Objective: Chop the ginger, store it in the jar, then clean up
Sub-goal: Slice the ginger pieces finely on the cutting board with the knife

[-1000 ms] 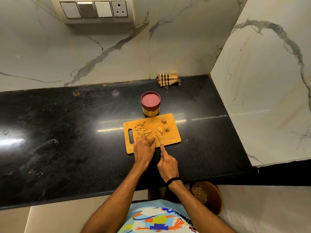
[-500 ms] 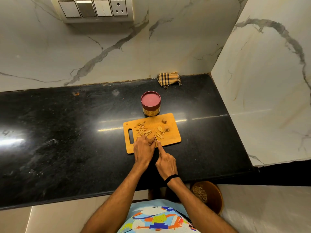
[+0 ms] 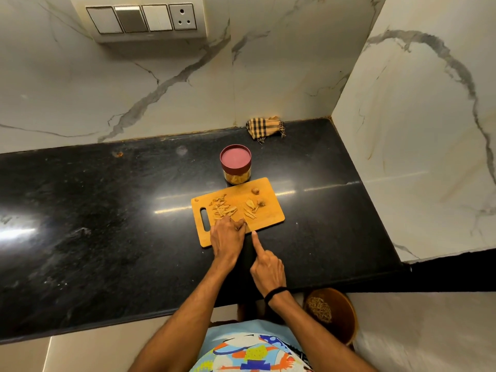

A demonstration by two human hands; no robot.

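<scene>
Left hand (image 3: 228,237) on board's (image 3: 269,220) near edge, fingers pinching ginger (image 3: 224,210); right hand (image 3: 268,269) grips one knife (image 3: 248,225) (index straight). One jar (image 3: 236,167) behind board.

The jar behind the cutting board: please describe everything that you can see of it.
The jar is small, round and upright, with a dark red lid shut on top. Its clear body shows yellowish pieces inside. It stands on the black counter, just beyond the far edge of the wooden cutting board; contact there is unclear.
</scene>
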